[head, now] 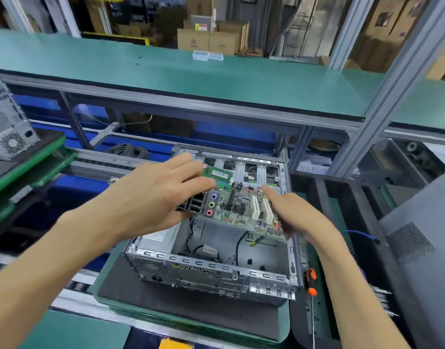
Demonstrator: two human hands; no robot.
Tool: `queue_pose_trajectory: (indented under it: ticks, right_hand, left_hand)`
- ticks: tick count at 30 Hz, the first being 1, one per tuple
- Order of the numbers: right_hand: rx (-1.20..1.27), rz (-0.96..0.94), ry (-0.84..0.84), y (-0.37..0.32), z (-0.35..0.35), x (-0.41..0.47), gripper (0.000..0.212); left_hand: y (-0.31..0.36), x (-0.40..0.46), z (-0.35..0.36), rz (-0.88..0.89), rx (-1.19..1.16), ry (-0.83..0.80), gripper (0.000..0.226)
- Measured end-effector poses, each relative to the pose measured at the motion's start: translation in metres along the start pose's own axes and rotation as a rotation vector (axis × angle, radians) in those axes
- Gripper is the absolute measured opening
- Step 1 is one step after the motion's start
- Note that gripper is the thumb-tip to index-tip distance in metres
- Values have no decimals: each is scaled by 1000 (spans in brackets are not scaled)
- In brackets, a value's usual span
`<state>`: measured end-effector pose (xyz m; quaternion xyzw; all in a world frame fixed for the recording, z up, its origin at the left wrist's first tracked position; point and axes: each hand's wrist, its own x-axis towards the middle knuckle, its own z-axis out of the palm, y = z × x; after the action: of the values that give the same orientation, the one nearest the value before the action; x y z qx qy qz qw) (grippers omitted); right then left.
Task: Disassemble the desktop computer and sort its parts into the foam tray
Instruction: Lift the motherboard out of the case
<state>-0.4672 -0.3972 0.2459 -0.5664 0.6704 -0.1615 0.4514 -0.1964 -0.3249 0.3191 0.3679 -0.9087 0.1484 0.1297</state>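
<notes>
Both bare forearms are reaching forward from the bottom corners of the view and are coming close together in the middle. The left hand (155, 195) is showing its back to the camera, with the fingers lying long and slightly bent and the thumb tucked underneath, so it is gripping from above and below. The right hand (295, 214) is lying lower and to the side, its fingers curling around an edge, the index finger stretching forward.
</notes>
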Motion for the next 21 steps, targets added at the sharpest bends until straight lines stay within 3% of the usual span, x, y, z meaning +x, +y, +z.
queue_pose_trajectory:
  ticks: [4, 6, 7, 10, 16, 21]
  right_hand:
    - [481, 42, -126, -2, 1, -9, 45]
    - [705, 24, -80, -2, 3, -12, 32]
    - [768, 35, -33, -3, 3, -13, 35]
    - [836, 98, 79, -4, -2, -18, 47]
    - [868, 134, 136, 16, -20, -13, 29]
    - [784, 87, 224, 50, -62, -4, 61]
  left_hand:
    - [3, 4, 3, 13, 54, 59, 63]
    - [6, 7, 5, 29, 87, 93, 62]
    - [8, 9, 6, 38, 102, 103, 61]
    - [17, 17, 9, 83, 153, 136, 55]
    - [37, 41, 4, 159, 203, 197, 42]
    - [74, 80, 7, 205, 178, 102, 33]
